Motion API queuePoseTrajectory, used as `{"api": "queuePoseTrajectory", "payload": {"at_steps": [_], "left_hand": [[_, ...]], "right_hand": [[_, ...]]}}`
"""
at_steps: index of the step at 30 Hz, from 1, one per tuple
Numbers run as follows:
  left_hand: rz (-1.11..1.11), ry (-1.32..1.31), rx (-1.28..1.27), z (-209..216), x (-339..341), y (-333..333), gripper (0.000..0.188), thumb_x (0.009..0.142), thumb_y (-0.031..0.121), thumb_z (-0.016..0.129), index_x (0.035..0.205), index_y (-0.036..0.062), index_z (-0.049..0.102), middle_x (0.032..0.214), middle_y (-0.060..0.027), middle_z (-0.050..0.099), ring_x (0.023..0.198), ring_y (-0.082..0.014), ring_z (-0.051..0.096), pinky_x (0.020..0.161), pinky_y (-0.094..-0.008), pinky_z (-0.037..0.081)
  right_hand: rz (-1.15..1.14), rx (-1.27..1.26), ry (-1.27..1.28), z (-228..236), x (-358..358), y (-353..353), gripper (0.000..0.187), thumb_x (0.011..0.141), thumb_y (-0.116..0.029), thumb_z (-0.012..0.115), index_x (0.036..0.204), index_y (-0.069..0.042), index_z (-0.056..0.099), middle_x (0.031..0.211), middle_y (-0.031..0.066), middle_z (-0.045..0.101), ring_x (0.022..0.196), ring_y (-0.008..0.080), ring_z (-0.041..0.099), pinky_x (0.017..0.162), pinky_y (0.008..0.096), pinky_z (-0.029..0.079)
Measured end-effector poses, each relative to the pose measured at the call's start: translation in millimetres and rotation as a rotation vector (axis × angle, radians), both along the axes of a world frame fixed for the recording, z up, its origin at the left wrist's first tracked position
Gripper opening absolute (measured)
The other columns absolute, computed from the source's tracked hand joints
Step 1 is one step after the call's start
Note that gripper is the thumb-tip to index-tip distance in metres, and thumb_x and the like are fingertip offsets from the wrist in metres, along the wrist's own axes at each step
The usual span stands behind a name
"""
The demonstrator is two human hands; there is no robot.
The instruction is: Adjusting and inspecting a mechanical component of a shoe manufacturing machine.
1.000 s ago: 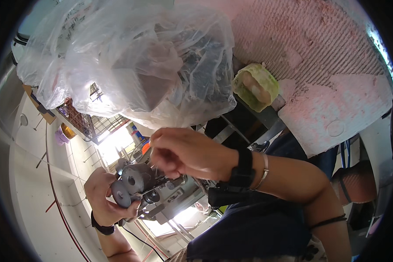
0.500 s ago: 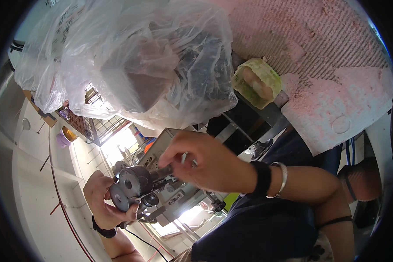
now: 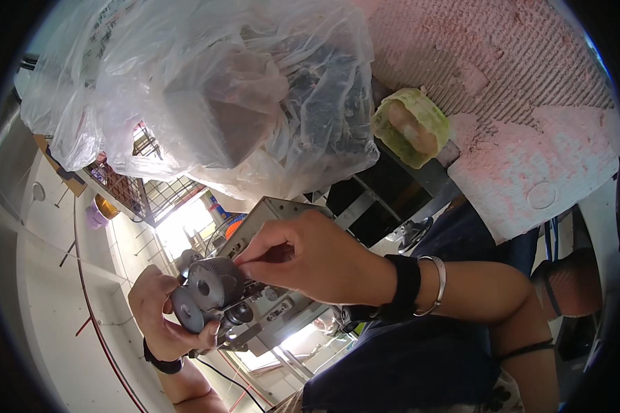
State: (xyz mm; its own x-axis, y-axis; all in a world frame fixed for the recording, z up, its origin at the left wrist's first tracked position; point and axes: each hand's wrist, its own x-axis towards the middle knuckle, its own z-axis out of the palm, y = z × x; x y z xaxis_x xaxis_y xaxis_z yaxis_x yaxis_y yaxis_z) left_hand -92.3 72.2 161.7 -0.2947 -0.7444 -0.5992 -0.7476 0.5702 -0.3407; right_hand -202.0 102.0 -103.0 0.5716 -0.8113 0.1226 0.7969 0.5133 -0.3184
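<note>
In front of me is a machine head (image 3: 275, 313) with two grey metal rollers: a larger knurled roller (image 3: 219, 281) and a smaller smooth disc (image 3: 187, 310) beside it. My left hand (image 3: 157, 313) is curled around the disc, with fingers on its far side and the thumb on its near side. Thumb and forefinger of my right hand (image 3: 317, 258) are pressed together right by the edge of the knurled roller. Whatever they pinch is hidden by the hand. A dark round knob (image 3: 240, 314) sits below the rollers, near my left thumb.
A large clear plastic bag (image 3: 207, 103) fills the upper left. Beside it is a cut yellow-green container (image 3: 413, 127) with a pinkish lump inside. Pink-dusted corrugated cardboard (image 3: 489, 62) covers the upper right. A wire basket (image 3: 165, 199) and a purple-and-gold bowl (image 3: 102, 210) are farther left.
My right hand has moved left, closer to the knurled roller, and its fingers have come together. A metal shaft seen by that hand before is now covered. My left hand stays nearly still.
</note>
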Motion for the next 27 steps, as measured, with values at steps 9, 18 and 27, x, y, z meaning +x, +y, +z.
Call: {"api": "queuePoseTrajectory", "payload": {"at_steps": [9, 18, 27], "left_hand": [[-0.040, 0.021, 0.000, 0, 1, 1, 0.078, 0.068, 0.065, 0.071, 0.103, -0.0014, 0.052, 0.096, -0.0126, 0.050, 0.062, -0.0164, 0.048, 0.046, -0.0258, 0.034], [0.074, 0.109, -0.051, -8, -4, -1, 0.064, 0.061, 0.054, 0.080, 0.092, 0.0040, 0.054, 0.067, -0.0045, 0.042, 0.048, -0.0141, 0.037, 0.041, -0.0279, 0.028], [0.087, 0.156, -0.072, -7, 2, 2, 0.066, 0.062, 0.056, 0.079, 0.092, 0.0029, 0.054, 0.068, -0.0040, 0.042, 0.048, -0.0124, 0.036, 0.040, -0.0249, 0.026]], "right_hand": [[0.075, 0.002, 0.021, 2, 9, -3, 0.022, 0.085, -0.017, 0.070, 0.093, 0.004, 0.070, 0.073, 0.0057, 0.067, 0.066, 0.0074, 0.061, 0.061, 0.0230, 0.048], [0.167, 0.300, -0.236, -7, 10, 6, 0.017, 0.093, -0.015, 0.058, 0.102, 0.000, 0.060, 0.088, 0.0052, 0.064, 0.073, 0.0076, 0.055, 0.067, 0.0229, 0.046], [-0.009, 0.105, -0.179, -8, 19, 16, 0.006, 0.098, -0.012, 0.045, 0.096, -0.007, 0.043, 0.083, 0.0044, 0.048, 0.072, 0.0098, 0.045, 0.065, 0.0275, 0.041]]}}
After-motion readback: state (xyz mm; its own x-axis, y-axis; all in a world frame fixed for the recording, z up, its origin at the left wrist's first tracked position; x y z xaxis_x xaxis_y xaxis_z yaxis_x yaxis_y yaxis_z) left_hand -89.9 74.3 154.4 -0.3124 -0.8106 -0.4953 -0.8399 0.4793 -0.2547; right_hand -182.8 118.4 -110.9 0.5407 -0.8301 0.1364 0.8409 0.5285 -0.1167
